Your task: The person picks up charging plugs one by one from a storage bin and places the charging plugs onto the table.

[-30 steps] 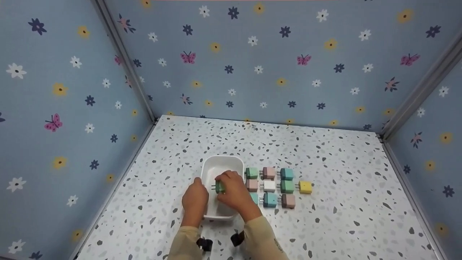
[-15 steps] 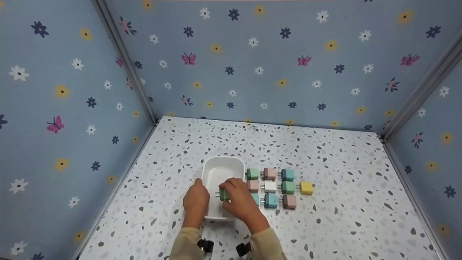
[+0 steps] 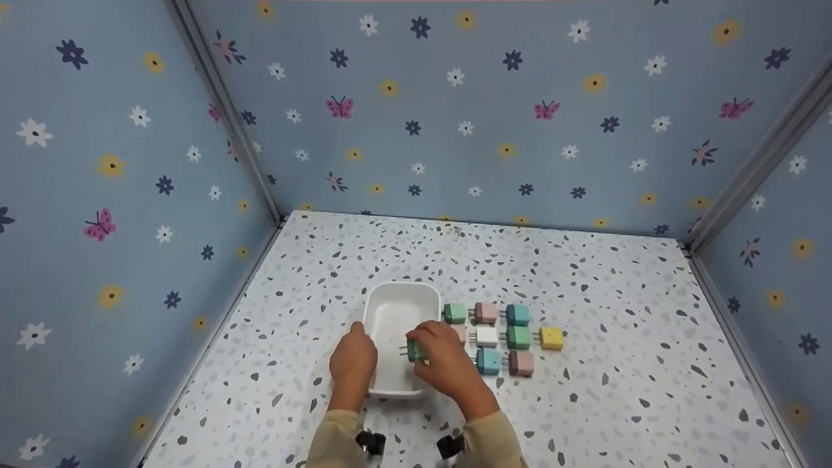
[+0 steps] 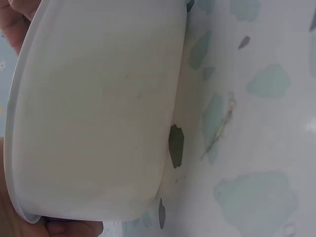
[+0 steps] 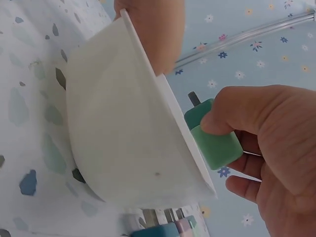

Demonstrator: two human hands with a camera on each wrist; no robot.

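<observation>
A white plastic tub (image 3: 392,312) stands on the speckled table; its outer wall (image 4: 98,108) fills much of the left wrist view. My left hand (image 3: 353,357) grips its left rim. Over the tub's right side, my right hand (image 3: 450,364) pinches a green plug charger (image 3: 416,351) between thumb and fingers, prongs pointing left. In the right wrist view, this charger (image 5: 217,145) is at the tub's rim, two-toned green, with one dark prong showing. The tub's inside, as far as the head view shows it, holds no chargers.
Right of the tub, chargers lie in rows, prongs left: among them a light green one (image 3: 455,313), a pink one (image 3: 485,313), a white one (image 3: 486,336), a blue one (image 3: 488,361) and a yellow one (image 3: 551,338). My right hand partly covers the nearest ones. Flowered walls enclose the table.
My right hand has moved right with the green charger, from over the tub's middle towards its right rim, covering more of the nearby chargers. The left hand keeps its grip on the tub.
</observation>
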